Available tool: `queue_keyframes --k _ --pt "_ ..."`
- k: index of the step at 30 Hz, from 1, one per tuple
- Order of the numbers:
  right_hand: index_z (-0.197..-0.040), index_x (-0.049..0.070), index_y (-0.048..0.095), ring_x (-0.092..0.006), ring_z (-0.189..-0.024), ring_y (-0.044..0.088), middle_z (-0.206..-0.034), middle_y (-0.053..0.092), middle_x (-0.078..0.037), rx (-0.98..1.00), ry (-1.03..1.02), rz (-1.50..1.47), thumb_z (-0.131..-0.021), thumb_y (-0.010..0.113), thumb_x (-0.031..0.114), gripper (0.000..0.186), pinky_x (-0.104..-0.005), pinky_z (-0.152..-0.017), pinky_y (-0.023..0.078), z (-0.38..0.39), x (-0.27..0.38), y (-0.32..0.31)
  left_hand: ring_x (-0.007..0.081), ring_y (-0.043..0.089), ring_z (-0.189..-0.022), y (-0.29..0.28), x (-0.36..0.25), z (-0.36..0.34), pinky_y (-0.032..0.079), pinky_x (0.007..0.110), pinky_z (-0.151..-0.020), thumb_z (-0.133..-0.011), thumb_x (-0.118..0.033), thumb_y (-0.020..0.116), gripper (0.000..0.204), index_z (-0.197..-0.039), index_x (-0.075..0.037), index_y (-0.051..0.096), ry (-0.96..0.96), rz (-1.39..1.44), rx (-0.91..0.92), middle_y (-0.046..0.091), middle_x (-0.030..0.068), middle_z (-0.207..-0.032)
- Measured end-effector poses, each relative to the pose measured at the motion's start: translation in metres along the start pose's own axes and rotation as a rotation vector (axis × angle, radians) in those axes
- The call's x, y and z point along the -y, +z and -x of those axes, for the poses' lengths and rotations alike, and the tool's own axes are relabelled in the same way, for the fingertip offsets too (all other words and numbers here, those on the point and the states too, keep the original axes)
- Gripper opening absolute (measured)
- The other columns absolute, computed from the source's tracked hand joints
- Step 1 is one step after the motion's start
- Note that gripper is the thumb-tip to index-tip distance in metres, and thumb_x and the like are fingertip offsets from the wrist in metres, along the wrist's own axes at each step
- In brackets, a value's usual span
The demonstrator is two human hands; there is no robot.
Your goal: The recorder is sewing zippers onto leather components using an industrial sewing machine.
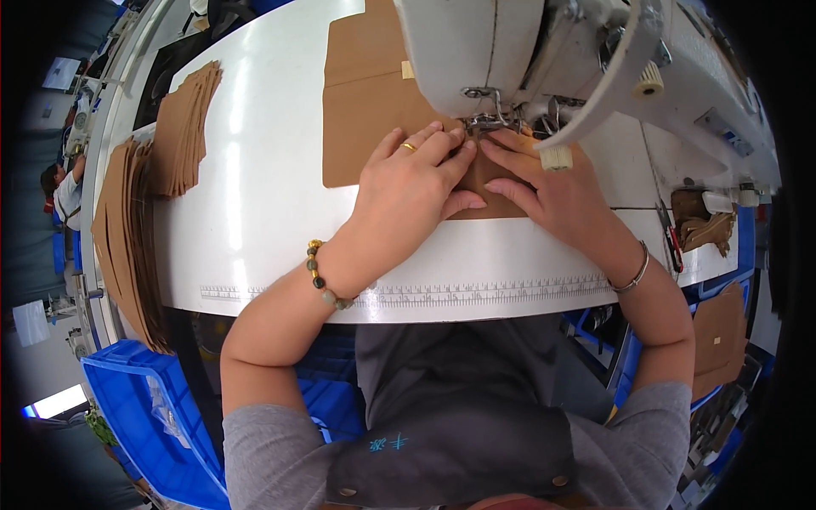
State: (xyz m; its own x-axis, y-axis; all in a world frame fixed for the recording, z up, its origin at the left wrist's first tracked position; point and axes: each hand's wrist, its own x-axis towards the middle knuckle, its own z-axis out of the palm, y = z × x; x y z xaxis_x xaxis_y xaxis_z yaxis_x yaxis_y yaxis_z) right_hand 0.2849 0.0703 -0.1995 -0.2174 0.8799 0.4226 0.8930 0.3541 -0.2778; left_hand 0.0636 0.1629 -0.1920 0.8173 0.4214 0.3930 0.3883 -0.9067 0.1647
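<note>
A brown sheet of material lies on the white table under the presser foot of a white sewing machine. My left hand rests on the sheet left of the needle area, fingers slightly bent and pointing toward the foot, a ring on one finger. My right hand presses on the sheet at the right, its fingers spread and partly hidden behind the machine's white curved bar. Both hands lie open on the material. Exactly what sits between my fingertips beside the foot is hard to make out.
Stacks of brown cut pieces line the table's left side. Scissors and small brown pieces are at the right, above another brown sheet. Blue bins stand below. A co-worker sits at far left. A printed ruler runs along the front edge.
</note>
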Motion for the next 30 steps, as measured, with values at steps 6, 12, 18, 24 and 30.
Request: queue_keyframes --k 6,12,18,24,30 --pt "-0.131 0.011 0.073 -0.0279 -0.110 0.069 -0.123 0.076 -0.008 -0.018 -0.039 0.044 -0.089 0.077 0.034 0.048 -0.0502 -0.115 0.044 -0.0009 -0.0006 0.0000 0.0287 0.067 -0.119 -0.0005 0.0007 -0.0019 0.051 0.045 -0.104 -0.080 -0.046 0.079 0.059 -0.124 -0.007 0.075 0.021 0.004 -0.029 0.070 0.0073 -0.119" --pt "-0.131 0.012 0.073 -0.0282 -0.110 0.069 -0.121 0.076 -0.008 -0.006 -0.021 0.024 -0.089 0.078 0.033 0.048 -0.0489 -0.115 0.044 -0.0020 -0.0019 0.0001 0.0286 0.068 -0.112 -0.0018 0.0020 -0.0032 0.051 0.045 -0.104 -0.081 -0.045 0.079 0.059 -0.125 -0.006 0.075 -0.007 0.016 0.025 0.070 0.0074 -0.121" --pt "-0.130 0.011 0.074 -0.0292 -0.110 0.070 -0.121 0.076 -0.008 -0.029 -0.038 0.018 -0.088 0.078 0.034 0.048 -0.0497 -0.114 0.045 -0.0030 -0.0029 0.0011 0.0275 0.063 -0.131 -0.0016 0.0027 -0.0013 0.048 0.049 -0.108 -0.087 -0.047 0.074 0.059 -0.128 -0.005 0.073 -0.001 -0.002 0.056 0.068 0.0094 -0.135" --pt "-0.129 0.010 0.074 -0.0285 -0.108 0.070 -0.122 0.076 -0.008 -0.014 -0.039 0.035 -0.088 0.078 0.034 0.048 -0.0500 -0.114 0.045 -0.0013 -0.0027 0.0006 0.0292 0.063 -0.130 -0.0021 0.0022 -0.0019 0.050 0.049 -0.107 -0.084 -0.046 0.077 0.058 -0.127 -0.008 0.075 0.000 -0.005 0.013 0.069 0.0062 -0.127" --pt "-0.127 0.009 0.074 -0.0298 -0.107 0.070 -0.124 0.076 -0.010 0.002 -0.055 0.045 -0.088 0.078 0.037 0.048 -0.0491 -0.111 0.047 -0.0036 -0.0009 -0.0024 0.0277 0.062 -0.133 -0.0058 0.0018 -0.0013 0.045 0.056 -0.111 -0.092 -0.049 0.069 0.055 -0.130 -0.009 0.074 -0.002 -0.046 0.077 0.069 0.0080 -0.138"
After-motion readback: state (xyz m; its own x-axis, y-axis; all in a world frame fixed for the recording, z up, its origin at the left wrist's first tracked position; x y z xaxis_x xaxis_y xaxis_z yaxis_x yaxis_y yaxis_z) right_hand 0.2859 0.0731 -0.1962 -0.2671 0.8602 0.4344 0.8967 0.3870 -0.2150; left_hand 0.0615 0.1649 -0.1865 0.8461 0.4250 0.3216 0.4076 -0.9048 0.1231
